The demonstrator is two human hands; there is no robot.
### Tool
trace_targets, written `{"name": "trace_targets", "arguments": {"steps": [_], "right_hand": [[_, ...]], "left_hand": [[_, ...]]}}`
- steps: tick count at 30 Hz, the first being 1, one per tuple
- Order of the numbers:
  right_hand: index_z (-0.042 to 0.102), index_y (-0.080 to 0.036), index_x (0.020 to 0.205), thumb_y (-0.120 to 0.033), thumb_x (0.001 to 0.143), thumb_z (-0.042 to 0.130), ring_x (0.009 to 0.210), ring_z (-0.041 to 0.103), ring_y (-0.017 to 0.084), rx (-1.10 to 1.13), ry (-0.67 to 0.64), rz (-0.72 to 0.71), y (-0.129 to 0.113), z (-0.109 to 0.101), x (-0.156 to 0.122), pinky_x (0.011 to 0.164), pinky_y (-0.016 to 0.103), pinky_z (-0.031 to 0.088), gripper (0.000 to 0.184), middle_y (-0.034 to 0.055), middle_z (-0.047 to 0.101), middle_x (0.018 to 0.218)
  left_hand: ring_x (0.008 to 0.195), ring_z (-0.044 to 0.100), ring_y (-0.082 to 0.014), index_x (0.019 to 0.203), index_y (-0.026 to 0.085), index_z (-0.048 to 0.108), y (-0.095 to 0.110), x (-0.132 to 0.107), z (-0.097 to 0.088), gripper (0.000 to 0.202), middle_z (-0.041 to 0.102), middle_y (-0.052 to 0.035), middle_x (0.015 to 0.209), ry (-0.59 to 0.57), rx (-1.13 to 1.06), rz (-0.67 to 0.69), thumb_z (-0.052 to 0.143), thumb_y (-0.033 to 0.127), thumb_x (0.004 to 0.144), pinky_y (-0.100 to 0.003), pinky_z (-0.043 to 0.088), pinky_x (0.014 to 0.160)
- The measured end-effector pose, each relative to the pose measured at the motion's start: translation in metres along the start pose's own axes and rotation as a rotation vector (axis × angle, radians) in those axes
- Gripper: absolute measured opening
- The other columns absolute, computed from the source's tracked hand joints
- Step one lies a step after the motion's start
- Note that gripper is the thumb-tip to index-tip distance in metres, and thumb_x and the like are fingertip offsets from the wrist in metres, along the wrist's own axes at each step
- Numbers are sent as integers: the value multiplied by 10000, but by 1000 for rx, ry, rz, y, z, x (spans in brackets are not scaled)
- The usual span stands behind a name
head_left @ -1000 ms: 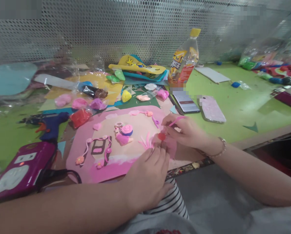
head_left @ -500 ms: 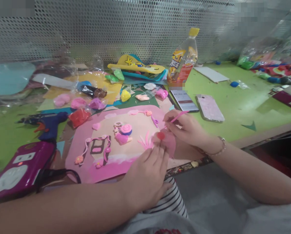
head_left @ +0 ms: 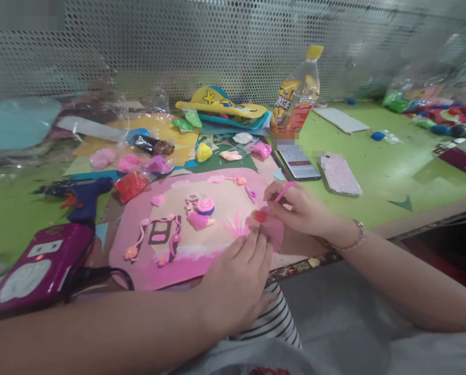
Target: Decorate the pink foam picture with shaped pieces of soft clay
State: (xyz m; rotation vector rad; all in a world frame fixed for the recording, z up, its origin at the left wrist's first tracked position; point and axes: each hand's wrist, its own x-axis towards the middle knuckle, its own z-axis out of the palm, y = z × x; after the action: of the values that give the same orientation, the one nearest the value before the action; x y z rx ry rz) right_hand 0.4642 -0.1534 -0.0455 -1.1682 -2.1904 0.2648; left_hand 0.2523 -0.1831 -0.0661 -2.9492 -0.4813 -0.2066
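Note:
A pink picture board [head_left: 131, 276] lies in front of me, with a clay snail [head_left: 199, 212], a clay-edged window [head_left: 160, 233] and thin pink clay blades [head_left: 236, 224] on it. My left hand [head_left: 236, 276] rests on the board's near right part, fingers stretched out and flat. Just beyond its fingertips sits a round red clay piece [head_left: 260, 216]. My right hand [head_left: 297, 205] pinches a thin pink modelling stick [head_left: 286, 190], slanted with its lower end pointing towards the red piece. That lower end is partly hidden by the fingers.
Left of the board lie a blue glue gun [head_left: 86, 198] and a purple power strip [head_left: 37, 265] with a black cable. Bagged clay lumps [head_left: 131, 186] line the far side. A bottle [head_left: 297, 96], a lit phone [head_left: 298, 164] and a pink phone case [head_left: 340, 174] stand or lie behind my right hand.
The pink stick has tilted more steeply and dipped slightly as my right hand shifted a little. My left hand stays flat on the board. The whole view has moved slightly.

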Motion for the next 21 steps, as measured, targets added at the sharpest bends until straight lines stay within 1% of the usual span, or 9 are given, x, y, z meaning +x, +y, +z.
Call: {"name": "trace_targets", "arguments": {"steps": [4, 7, 9, 13, 17, 18, 21], "right_hand": [[505, -177, 851, -59, 795, 477, 640, 516, 104, 11, -18, 24, 1, 0, 0, 574, 223, 410, 134, 8, 577, 769], [524, -172, 880, -72, 816, 475, 732, 554, 128, -16, 39, 28, 1, 0, 0, 643, 249, 443, 129, 33, 594, 822], [536, -171, 891, -75, 831, 470, 782, 563, 140, -26, 51, 17, 0, 1, 1, 683, 265, 456, 132, 46, 599, 846], [557, -168, 907, -64, 831, 478, 797, 567, 143, -12, 12, -36, -4, 0, 2, 690, 266, 469, 151, 53, 606, 848], [606, -150, 914, -50, 818, 487, 829, 569, 152, -14, 43, -46, -4, -3, 1, 723, 275, 466, 183, 69, 615, 876], [626, -152, 897, -55, 821, 486, 810, 564, 151, -31, 25, -42, -4, -4, 1, 709, 275, 459, 187, 68, 609, 870], [672, -152, 838, -80, 828, 486, 745, 528, 151, -123, -99, -45, -4, -6, 0, 668, 283, 423, 200, 67, 570, 830]], "left_hand": [[1266, 432, -301, 1318, 16, 457, -1, 0, 0, 672, 474, -208, 1365, -7, -10, -1, 372, 533, 898, -388, 288, 1037], [1261, 434, -300, 1318, 26, 451, -3, 1, 0, 666, 468, -204, 1371, -17, -45, -1, 340, 538, 907, -396, 296, 1029], [1254, 440, -302, 1307, 29, 457, -3, 2, -1, 655, 471, -208, 1366, -22, -64, -6, 327, 535, 911, -401, 303, 1020], [1263, 421, -309, 1303, 19, 454, -2, 2, -4, 655, 482, -212, 1351, -24, -71, -16, 340, 530, 909, -405, 289, 1027], [1268, 392, -317, 1302, 36, 461, -4, 4, -12, 653, 474, -195, 1360, 1, -85, -71, 321, 538, 909, -432, 307, 994], [1254, 396, -325, 1297, 33, 464, -5, 5, -15, 648, 480, -198, 1349, 10, -79, -95, 316, 531, 911, -449, 313, 979], [1148, 450, -329, 1273, 19, 478, -9, 10, -22, 607, 542, -197, 1243, 9, -52, -172, 323, 487, 919, -474, 349, 908]]}}
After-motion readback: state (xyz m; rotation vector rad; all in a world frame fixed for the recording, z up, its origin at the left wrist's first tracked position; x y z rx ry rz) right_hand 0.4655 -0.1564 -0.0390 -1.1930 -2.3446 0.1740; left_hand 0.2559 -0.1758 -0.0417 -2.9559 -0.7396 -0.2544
